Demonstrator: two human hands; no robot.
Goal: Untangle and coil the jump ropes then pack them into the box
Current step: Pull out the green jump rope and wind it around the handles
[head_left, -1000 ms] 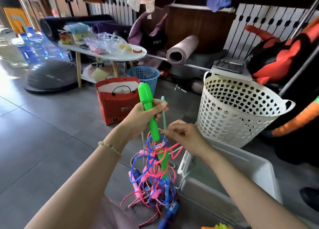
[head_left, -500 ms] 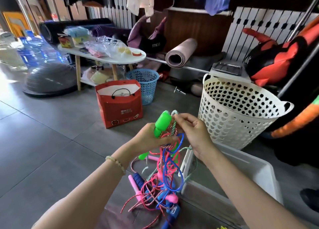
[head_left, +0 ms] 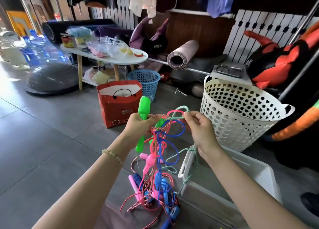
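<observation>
A tangle of jump ropes (head_left: 159, 159) in blue, pink, red-white and teal cord hangs in front of me, its lower end with pink and blue handles lying on the floor. My left hand (head_left: 139, 125) grips an upright green handle (head_left: 143, 108) together with a bunch of cords. My right hand (head_left: 200, 127) pinches a loop of the teal rope (head_left: 181, 108) and holds it out to the right of the left hand. The white plastic box (head_left: 255, 173) sits on the floor under my right forearm, and a teal strand trails over its near corner.
A white perforated laundry basket (head_left: 241, 115) stands just behind the box. A red paper bag (head_left: 119, 104) and a blue basket (head_left: 146, 82) stand farther back on the grey tile floor. A white oval table (head_left: 110, 56) with clutter, a rolled mat (head_left: 183, 55) and a grey balance dome (head_left: 51, 78) lie beyond.
My left hand has turned the green handle upright again. My right hand has drawn the teal loop out to the right, spreading the cords between the hands. The bundle hangs lower and more open.
</observation>
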